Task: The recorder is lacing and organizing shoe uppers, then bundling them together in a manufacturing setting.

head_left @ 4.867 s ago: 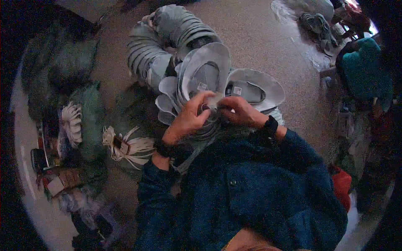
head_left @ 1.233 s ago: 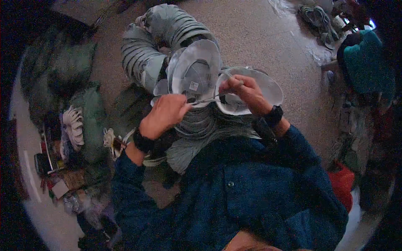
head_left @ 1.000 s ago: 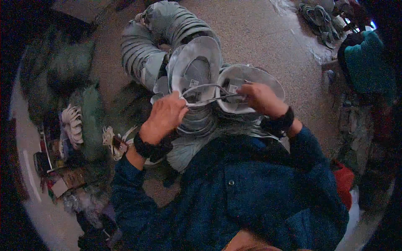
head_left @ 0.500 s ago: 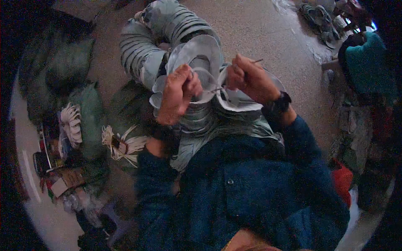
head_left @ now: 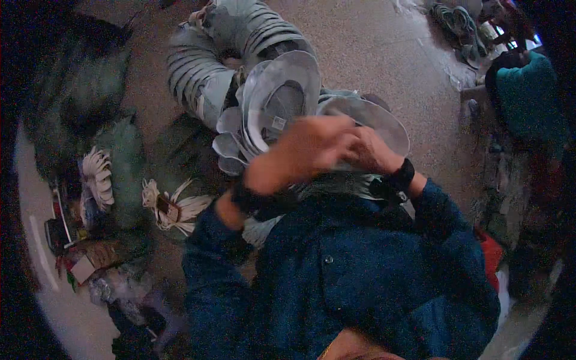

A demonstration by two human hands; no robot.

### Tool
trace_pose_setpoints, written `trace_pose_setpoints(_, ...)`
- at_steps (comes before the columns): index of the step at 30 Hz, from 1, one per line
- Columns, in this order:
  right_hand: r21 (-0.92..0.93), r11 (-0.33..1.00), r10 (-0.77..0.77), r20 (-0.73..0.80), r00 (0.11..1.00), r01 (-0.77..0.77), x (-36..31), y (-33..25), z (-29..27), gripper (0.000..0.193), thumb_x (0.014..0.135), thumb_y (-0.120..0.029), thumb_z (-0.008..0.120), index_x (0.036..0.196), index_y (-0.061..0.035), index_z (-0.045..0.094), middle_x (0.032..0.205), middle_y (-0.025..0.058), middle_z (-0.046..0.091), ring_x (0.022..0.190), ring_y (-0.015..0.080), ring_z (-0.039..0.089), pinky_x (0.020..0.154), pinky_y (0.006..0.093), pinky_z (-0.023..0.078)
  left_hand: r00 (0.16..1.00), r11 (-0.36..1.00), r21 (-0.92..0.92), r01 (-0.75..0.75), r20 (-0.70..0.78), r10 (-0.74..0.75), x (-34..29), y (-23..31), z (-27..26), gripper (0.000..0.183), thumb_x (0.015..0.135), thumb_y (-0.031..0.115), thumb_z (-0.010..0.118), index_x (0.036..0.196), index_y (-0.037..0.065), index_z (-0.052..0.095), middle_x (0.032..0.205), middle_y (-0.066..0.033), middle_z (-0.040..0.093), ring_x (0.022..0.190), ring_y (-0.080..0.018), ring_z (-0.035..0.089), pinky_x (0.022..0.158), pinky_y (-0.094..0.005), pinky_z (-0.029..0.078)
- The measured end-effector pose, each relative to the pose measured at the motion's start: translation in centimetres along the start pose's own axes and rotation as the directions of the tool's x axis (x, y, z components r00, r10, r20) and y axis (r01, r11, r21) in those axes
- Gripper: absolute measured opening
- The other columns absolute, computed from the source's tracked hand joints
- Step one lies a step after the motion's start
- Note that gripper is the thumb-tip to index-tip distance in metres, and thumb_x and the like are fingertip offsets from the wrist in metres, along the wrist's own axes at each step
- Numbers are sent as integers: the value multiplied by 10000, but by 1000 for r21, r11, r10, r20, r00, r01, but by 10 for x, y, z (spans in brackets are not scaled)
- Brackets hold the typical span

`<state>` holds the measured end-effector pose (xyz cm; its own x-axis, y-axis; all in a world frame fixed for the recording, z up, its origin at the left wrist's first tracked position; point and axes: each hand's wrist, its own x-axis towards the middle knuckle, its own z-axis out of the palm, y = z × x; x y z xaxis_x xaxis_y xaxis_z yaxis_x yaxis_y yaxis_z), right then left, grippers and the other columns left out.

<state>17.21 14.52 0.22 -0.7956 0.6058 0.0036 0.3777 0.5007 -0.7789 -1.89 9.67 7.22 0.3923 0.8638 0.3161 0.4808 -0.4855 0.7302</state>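
Only the head view here, and it's pretty blurry. Our left hand (head_left: 309, 147) and right hand (head_left: 369, 150) are bunched together in front of our chest, fingers curled and touching each other, but honestly we can't tell what they're pinching, the motion blur eats it. Right behind them sits a stack of grey hats (head_left: 279, 105), brims tilted up, with one wide hat (head_left: 381, 120) lying flatter just past the right hand. More stacked hats (head_left: 204, 72) curve off over the carpet (head_left: 384, 54) beyond. Off to our left there's a pale tassel bundle (head_left: 171, 207) and a green bag (head_left: 129, 162); a teal cloth (head_left: 528, 96) sits far right.
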Motion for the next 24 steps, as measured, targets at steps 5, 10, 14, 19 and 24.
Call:
trace_pose_setpoints(5,-49,992,-118,-101,988,113,-19,2,19,259,938,-244,540,873,-7,623,792,167,633,772,287,609,679,404,478,931,941,203,-271,303,203,24,22,52,203,807,197,623,953,61,587,841,-176,626,790,-334,644,727,-435,510)
trace_pose_setpoints(10,7,999,-33,-165,986,34,-16,5,20,288,945,-242,545,816,9,602,723,125,616,730,190,592,663,378,467,988,984,173,-35,-144,60,6,8,26,335,778,133,654,1085,33,562,934,-198,619,853,-345,626,767,-429,490)
trace_pose_setpoints(14,396,901,227,-87,970,-176,-10,-19,2,365,988,-301,462,794,-19,587,677,43,571,662,138,535,598,315,439,955,954,49,296,-15,-296,-50,-36,31,382,785,94,653,1133,4,525,962,-183,603,888,-361,603,752,-422,475)
trace_pose_setpoints(19,803,404,529,185,828,-438,-10,-11,-16,388,1006,-346,403,760,-88,556,673,18,531,591,128,486,563,282,398,977,958,194,211,-86,-197,-65,-47,47,270,821,120,626,1053,5,551,926,-171,608,858,-358,604,717,-422,487)
trace_pose_setpoints(24,960,-197,375,260,890,-198,-8,-34,-12,362,997,-347,416,775,-93,547,768,37,565,638,155,520,660,339,456,940,804,533,263,46,-338,-50,-45,62,173,884,178,551,958,27,595,881,-172,620,825,-342,607,714,-435,497)
